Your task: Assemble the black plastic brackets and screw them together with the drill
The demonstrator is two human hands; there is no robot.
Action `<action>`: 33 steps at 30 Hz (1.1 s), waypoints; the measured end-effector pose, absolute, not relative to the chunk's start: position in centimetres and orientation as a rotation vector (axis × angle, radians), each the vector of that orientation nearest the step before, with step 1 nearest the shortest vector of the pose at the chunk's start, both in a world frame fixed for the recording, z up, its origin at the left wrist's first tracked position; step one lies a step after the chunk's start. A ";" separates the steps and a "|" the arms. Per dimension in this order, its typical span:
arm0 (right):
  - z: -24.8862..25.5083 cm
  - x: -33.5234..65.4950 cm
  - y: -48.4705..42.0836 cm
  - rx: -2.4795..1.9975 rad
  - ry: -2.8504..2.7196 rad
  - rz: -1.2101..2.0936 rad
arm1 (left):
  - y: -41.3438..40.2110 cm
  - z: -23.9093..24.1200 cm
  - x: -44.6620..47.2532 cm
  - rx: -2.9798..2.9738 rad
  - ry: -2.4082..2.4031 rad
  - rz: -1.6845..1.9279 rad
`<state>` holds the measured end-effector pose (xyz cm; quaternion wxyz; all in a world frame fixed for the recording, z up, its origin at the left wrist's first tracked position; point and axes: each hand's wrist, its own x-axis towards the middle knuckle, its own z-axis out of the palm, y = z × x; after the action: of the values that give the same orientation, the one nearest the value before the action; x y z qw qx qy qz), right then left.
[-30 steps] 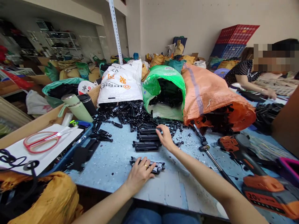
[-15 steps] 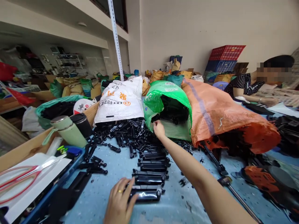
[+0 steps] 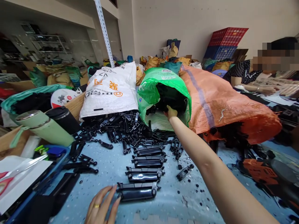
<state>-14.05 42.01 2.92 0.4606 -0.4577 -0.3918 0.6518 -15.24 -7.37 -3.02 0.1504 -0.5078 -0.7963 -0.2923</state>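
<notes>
My left hand [image 3: 101, 203], a ring on one finger, lies at the near left with fingers stretched and apart. Its fingertips are at the left end of the nearest black plastic part [image 3: 137, 194], not wrapped round it. Several similar long black parts are lined up in a row behind that one. My right hand [image 3: 172, 112] is at the mouth of a green woven bag [image 3: 149, 90], which holds dark pieces. Its fingers look curled and partly hidden; what they hold, if anything, I cannot make out.
A white sack [image 3: 112, 90] stands behind a heap of small black parts [image 3: 126, 124]. At right are an orange sack [image 3: 224, 102] and an orange-black object [image 3: 259, 175]. Left are a green flask [image 3: 49, 127], scissors [image 3: 25, 168] and a blue tray [image 3: 60, 157]. A person [image 3: 243, 74] sits far right.
My right hand has moved right and further into the green bag's mouth. My left hand has shifted left along the nearest part's end. The view has turned slightly, uncovering loose parts on the table.
</notes>
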 end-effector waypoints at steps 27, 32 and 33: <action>2.6 16.9 10.2 -0.884 -2.896 0.966 | 2.3 1.9 -24.9 -1.211 -2.744 -0.419; 3.4 15.0 9.5 -0.832 -2.499 1.088 | 1.2 3.9 -13.1 -1.880 -2.084 -0.698; 3.7 14.4 9.4 -0.791 -2.401 1.165 | 1.1 4.4 -10.7 -1.967 -1.925 -0.648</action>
<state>14.40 9.40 3.70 0.1783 -0.2795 -0.8487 0.4120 -10.75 1.07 4.37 0.1562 -0.6871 -0.6725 -0.2262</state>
